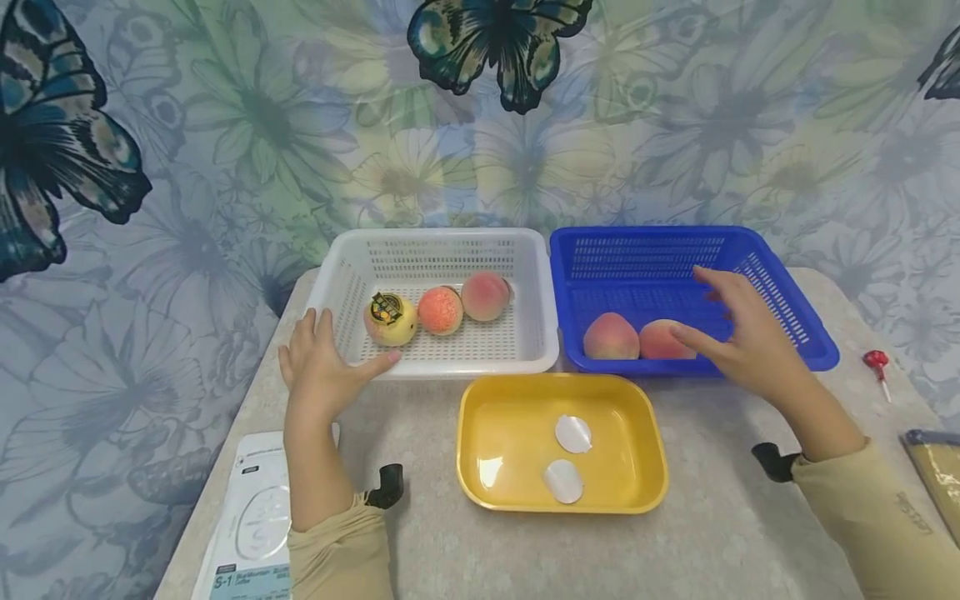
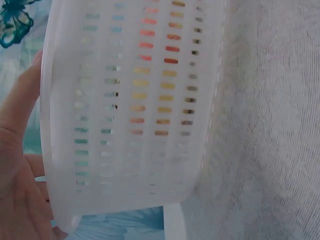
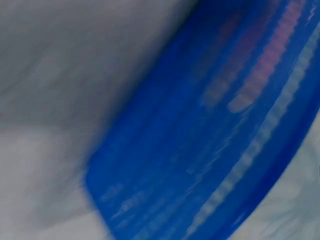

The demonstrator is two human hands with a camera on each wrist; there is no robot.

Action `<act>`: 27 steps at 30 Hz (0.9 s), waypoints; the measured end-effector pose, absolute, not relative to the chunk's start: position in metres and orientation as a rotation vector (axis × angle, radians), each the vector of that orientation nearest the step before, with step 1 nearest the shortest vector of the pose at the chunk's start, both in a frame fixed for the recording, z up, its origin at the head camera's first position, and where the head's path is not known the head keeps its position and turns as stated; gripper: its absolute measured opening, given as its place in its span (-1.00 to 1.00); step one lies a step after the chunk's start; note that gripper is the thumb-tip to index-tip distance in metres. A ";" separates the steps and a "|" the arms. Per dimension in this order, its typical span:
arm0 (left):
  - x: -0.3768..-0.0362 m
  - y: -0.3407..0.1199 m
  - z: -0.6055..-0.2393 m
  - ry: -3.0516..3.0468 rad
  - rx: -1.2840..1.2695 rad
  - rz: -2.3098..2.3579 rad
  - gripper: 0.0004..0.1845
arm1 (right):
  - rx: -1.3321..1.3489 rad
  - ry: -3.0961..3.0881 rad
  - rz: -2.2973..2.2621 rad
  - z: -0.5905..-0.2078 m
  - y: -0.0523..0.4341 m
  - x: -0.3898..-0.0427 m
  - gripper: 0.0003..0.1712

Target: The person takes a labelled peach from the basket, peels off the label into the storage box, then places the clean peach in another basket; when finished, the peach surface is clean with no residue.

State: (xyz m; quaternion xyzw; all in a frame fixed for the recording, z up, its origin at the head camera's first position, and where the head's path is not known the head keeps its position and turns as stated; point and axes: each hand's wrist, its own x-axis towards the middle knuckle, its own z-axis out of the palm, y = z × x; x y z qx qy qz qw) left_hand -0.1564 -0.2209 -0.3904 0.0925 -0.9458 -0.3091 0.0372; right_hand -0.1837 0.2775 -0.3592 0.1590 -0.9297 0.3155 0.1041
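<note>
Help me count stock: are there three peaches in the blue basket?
No, the head view shows only two peaches in the blue basket.

The right wrist picture is showing only a blurry blue basket (image 3: 210,150). The right hand (image 1: 750,337) is covering part of one peach (image 1: 660,340). The edge is cutting off a white packet (image 1: 247,525).

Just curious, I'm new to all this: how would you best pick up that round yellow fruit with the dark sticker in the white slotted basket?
Probably from straight above, fingers closing on the bare left and front sides of the round yellow fruit with the dark sticker. An orange-pink peach sits close on its right, and the white slotted basket walls block a sideways approach. The left hand, at the basket's near-left corner, is closest.
</note>
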 end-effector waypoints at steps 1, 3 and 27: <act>-0.156 -0.223 -0.390 -2.909 0.278 -0.953 0.40 | 0.513 -2.739 0.948 -0.356 0.264 -0.186 -0.11; -0.155 -0.226 -0.390 -2.919 0.275 -0.979 0.42 | 0.603 -2.735 0.988 -0.350 0.236 -0.190 -0.16; -0.151 -0.235 -0.392 -2.888 0.285 -1.132 0.51 | 0.827 -2.939 1.552 -0.386 -0.008 -0.251 -0.17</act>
